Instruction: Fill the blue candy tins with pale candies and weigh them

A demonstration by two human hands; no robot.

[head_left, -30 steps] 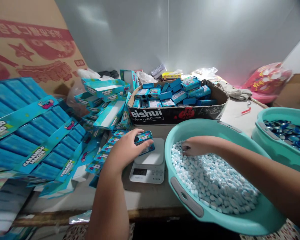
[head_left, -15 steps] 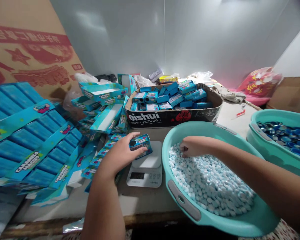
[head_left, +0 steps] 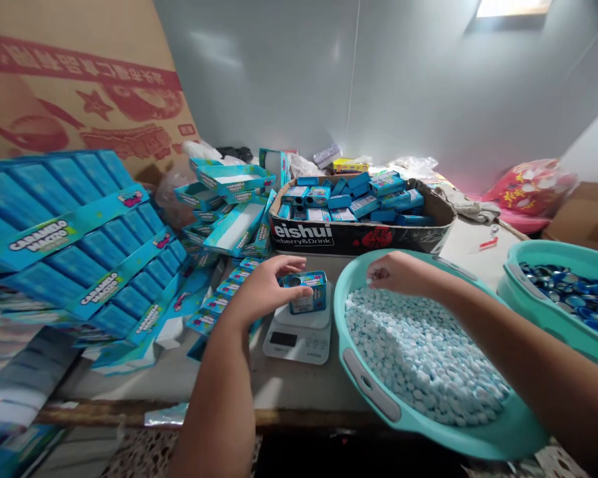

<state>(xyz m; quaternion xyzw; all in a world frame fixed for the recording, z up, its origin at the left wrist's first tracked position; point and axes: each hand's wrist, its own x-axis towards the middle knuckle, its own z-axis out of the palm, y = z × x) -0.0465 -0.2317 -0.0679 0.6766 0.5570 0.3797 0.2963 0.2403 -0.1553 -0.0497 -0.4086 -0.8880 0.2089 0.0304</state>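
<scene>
My left hand [head_left: 266,292] grips a small blue tin [head_left: 307,292] and holds it upright on the white kitchen scale [head_left: 299,330]. My right hand [head_left: 396,273] is raised just above the pile of white tablets [head_left: 418,355] in the teal basin [head_left: 379,405]; its fingers are pinched together, apparently on a few tablets, though they are too small to be sure. The hand hovers near the basin's far left rim, close to the tin.
A black cardboard tray [head_left: 359,232] with several blue tins stands behind the scale. Stacked blue display cartons [head_left: 80,252] fill the left. A second teal basin [head_left: 563,292] of blue lids sits at the right. A red bag [head_left: 528,186] lies at the back.
My left hand turned the tin from lying tilted to standing upright on the scale. My right hand lifted out of the tablets toward the tin.
</scene>
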